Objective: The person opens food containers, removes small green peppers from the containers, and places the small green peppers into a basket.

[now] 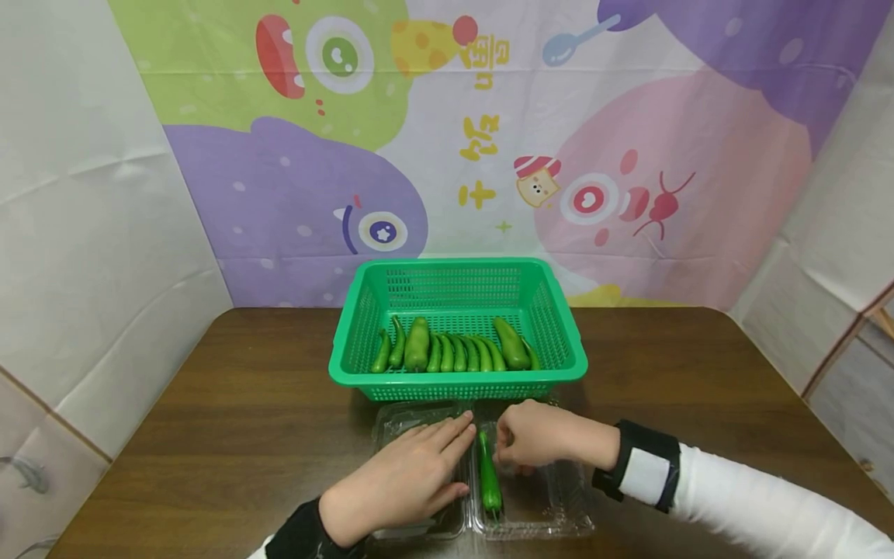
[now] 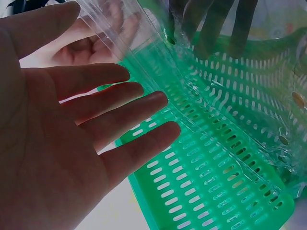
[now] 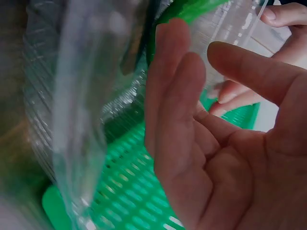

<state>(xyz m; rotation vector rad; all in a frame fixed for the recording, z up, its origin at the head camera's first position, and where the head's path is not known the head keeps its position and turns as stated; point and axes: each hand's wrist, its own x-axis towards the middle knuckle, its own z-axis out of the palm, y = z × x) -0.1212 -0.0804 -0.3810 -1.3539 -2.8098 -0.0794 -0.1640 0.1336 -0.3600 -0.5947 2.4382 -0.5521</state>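
Note:
A clear plastic clamshell box [image 1: 534, 501] lies unfolded on the table in the head view. One long green chili pepper [image 1: 490, 483] rests lengthwise in its right half, beside the middle hinge. My right hand [image 1: 543, 435] is over that half, just right of the pepper, with fingers loosely bent. In the right wrist view, a gap shows between the thumb [image 3: 240, 67] and the fingers, and nothing is held. My left hand [image 1: 408, 475] stretches its fingers over the box's left half, fingertips near the hinge. The left wrist view shows its palm bare.
Behind the box stands a green plastic basket [image 1: 457, 379]. Inside, several slim green peppers [image 1: 459, 353] lie in a row, with thicker green ones [image 1: 417, 345] among them. A cartoon-printed cloth [image 1: 482, 233] hangs behind the brown wooden table [image 1: 265, 388].

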